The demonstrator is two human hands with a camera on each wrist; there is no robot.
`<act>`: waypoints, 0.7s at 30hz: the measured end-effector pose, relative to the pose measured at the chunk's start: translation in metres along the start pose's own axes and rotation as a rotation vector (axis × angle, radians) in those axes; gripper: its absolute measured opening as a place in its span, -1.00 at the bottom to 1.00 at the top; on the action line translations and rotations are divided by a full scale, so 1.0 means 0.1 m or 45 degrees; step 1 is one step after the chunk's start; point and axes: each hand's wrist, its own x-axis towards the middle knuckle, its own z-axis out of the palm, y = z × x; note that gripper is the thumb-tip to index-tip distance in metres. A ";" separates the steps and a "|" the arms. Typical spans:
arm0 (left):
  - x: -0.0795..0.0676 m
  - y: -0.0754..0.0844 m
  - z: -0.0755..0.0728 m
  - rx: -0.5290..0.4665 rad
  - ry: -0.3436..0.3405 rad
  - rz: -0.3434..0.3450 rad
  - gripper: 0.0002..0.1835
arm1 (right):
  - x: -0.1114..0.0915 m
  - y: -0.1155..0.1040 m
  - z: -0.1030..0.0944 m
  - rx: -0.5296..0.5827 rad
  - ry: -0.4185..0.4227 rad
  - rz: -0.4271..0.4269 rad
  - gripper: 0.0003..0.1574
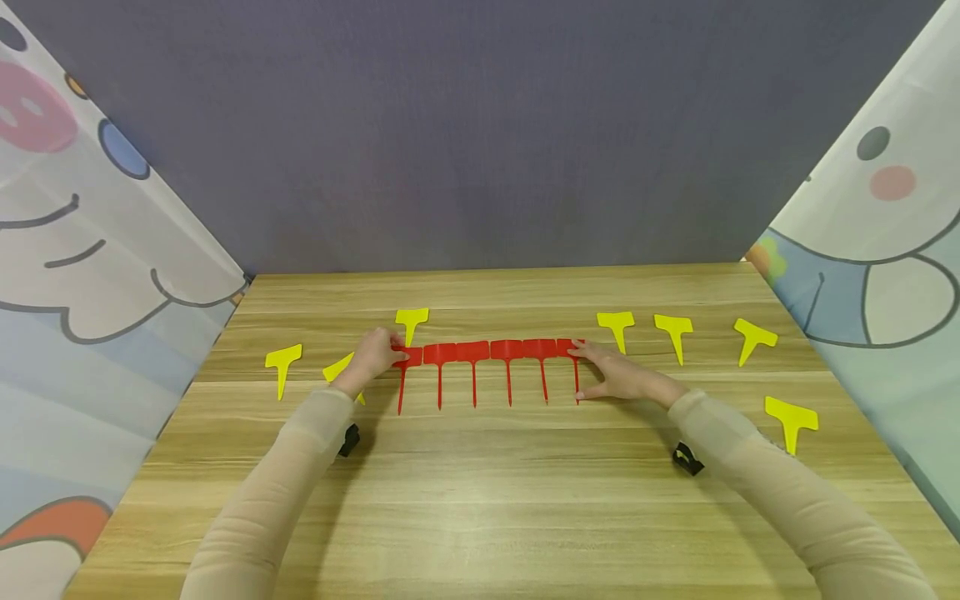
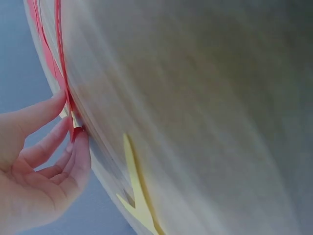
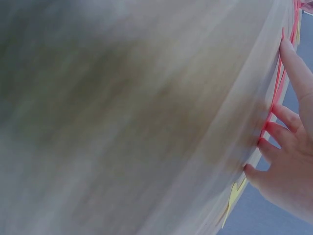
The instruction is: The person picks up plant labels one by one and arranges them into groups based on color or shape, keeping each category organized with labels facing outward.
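Note:
Several red T-shaped plant labels [image 1: 473, 352] lie side by side in a row on the wooden table, stems toward me. At the row's left end, my left hand [image 1: 372, 355] pinches the head of the leftmost red label [image 1: 409, 358] between thumb and fingers. In the left wrist view the thumb and fingertips meet at that red label [image 2: 68, 105]. My right hand [image 1: 617, 373] is spread over the rightmost red label [image 1: 567, 347]. Its fingertips touch the head and its thumb touches the stem tip, as the right wrist view also shows with the red label [image 3: 279, 73].
Yellow T-shaped labels lie scattered on both sides: one [image 1: 412, 317] behind the row, one [image 1: 283, 358] at far left, one [image 1: 338, 367] partly behind my left hand, and several on the right, including one [image 1: 791, 417] near my sleeve. A grey panel [image 1: 487, 142] stands behind the table [image 1: 480, 500].

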 end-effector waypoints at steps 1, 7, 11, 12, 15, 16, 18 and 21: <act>0.00 0.00 0.00 0.003 0.001 0.001 -0.74 | 0.00 0.00 0.00 0.000 0.000 0.000 -0.02; 0.00 -0.03 0.02 0.030 0.015 0.012 -0.72 | -0.01 -0.01 0.00 -0.001 0.003 0.007 -0.02; 0.00 -0.06 0.03 0.017 0.027 0.024 -0.72 | -0.01 -0.02 0.00 0.003 0.003 0.008 -0.02; -0.01 -0.07 0.03 0.006 0.032 0.027 -0.72 | -0.01 -0.02 0.00 0.005 0.005 0.006 -0.03; -0.01 -0.09 0.02 -0.038 0.038 0.037 -0.74 | -0.02 -0.02 0.00 0.005 0.015 -0.006 -0.03; -0.02 -0.09 0.02 -0.055 0.033 0.035 -0.75 | -0.02 -0.03 0.00 -0.002 0.019 -0.011 -0.04; -0.03 -0.09 -0.01 -0.065 0.024 0.039 -0.76 | -0.02 -0.03 0.00 0.001 0.026 -0.009 -0.04; -0.05 -0.08 -0.05 -0.073 0.006 0.051 -0.74 | -0.03 -0.03 0.00 -0.003 0.027 -0.005 -0.04</act>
